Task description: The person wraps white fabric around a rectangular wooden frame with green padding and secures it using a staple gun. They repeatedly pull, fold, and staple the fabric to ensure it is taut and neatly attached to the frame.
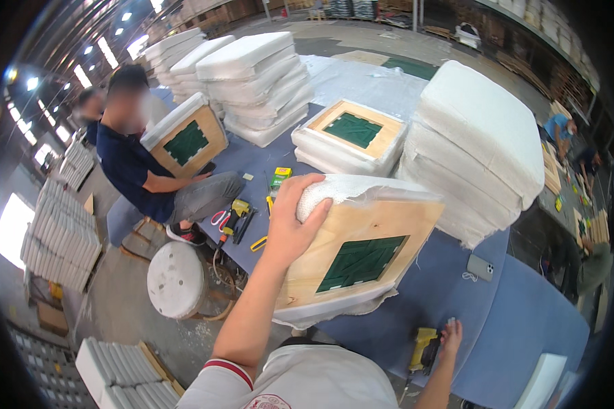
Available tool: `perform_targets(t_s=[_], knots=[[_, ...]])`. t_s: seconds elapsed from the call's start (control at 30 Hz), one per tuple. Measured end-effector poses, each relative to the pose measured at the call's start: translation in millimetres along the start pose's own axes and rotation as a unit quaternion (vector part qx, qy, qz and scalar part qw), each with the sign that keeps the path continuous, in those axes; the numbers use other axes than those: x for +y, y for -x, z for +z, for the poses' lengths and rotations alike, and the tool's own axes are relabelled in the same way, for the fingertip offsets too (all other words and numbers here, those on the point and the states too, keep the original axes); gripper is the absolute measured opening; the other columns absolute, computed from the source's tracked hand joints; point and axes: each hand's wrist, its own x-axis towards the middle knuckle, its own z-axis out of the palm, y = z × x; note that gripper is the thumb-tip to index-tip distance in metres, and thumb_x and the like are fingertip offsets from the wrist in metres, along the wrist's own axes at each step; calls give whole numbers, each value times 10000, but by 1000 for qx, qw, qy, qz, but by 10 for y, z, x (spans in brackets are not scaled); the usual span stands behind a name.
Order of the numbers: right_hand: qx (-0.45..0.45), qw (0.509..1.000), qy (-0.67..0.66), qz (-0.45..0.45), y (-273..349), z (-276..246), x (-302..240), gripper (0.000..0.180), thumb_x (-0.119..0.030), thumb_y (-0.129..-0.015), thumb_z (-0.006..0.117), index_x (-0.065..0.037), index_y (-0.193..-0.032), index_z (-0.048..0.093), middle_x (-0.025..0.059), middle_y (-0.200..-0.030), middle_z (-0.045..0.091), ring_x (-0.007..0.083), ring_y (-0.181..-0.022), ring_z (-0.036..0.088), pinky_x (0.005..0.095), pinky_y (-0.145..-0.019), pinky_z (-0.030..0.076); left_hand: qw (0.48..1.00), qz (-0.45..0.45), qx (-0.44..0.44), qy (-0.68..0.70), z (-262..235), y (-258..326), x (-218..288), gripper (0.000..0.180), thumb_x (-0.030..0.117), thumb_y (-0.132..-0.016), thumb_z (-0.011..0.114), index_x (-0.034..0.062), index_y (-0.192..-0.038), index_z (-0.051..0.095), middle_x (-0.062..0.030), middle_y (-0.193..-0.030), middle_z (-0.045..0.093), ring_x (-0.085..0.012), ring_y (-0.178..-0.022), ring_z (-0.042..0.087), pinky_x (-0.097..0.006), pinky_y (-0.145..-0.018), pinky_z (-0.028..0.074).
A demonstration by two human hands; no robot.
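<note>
My left hand (300, 215) grips the upper edge of a padded seat cushion (389, 218), fingers over its white covering and thumb on the wooden back. The cushion stands tilted on edge, its bare plywood back with a green woven strap opening facing me. Loose white fabric hangs along its lower edge. My right hand (449, 339) is low on the right, just beside a yellow staple gun (424, 347) on the blue table (450, 293). Its fingertips look drawn together around something small and pale that I cannot make out.
A wrapped cushion stack (471, 150) rises at right, another stack (256, 82) at back left. One cushion pile (351, 129) lies wood side up. A phone (480, 267), second staple gun (237, 218) and scissors (220, 218) lie around. A co-worker (140, 150) sits left holding a cushion.
</note>
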Motion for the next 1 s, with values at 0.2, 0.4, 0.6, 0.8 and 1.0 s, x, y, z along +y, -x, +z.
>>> perform_targets(t_s=[0.2, 0.4, 0.6, 0.8, 1.0], knots=[[6, 925, 257, -280, 705, 501, 222, 782, -158, -974, 811, -64, -1675, 478, 210, -1493, 615, 379, -1396, 583, 472, -1199, 447, 1000, -29, 6, -5, -115, 119, 15, 449, 134, -948, 831, 53, -1371, 701, -175, -1314, 716, -358, -1226, 681, -442, -1090, 518], [85, 869, 423, -243, 1552, 302, 695, 934, 26, -783, 676, -24, -1680, 418, 281, -1418, 608, 515, -1374, 533, 585, -1222, 395, 999, -18, -44, -8, -87, 43, -36, 481, 68, -935, 768, 49, -1405, 667, -143, -1334, 677, -285, -1266, 651, -396, -1122, 484], [59, 875, 439, -195, 1584, 567, 207, 829, -7, -779, 722, 2, -1573, 485, 254, -1213, 692, 485, -1135, 637, 581, -1070, 477, 998, 12, -59, 6, -63, -86, -21, 515, 118, -894, 876, 94, -1379, 706, -182, -1257, 668, -359, -1145, 684, -442, -995, 550], [-135, 985, 107, 12, 1617, 657, -727, 462, -120, -937, 836, 8, -1336, 641, 73, -953, 715, 210, -814, 689, 396, -771, 561, 994, 9, -83, 72, -12, -198, -125, 540, 91, -860, 878, 81, -1374, 713, -186, -1256, 648, -358, -1112, 685, -425, -969, 554], [-190, 974, -32, -118, 3326, 1838, -2517, 316, -131, -970, 831, -16, -1241, 714, 63, -901, 724, 166, -772, 693, 324, -725, 548, 988, 28, -109, 106, -32, -335, -203, 552, 68, -840, 878, 73, -1366, 711, -189, -1267, 635, -357, -1113, 673, -421, -974, 551]])
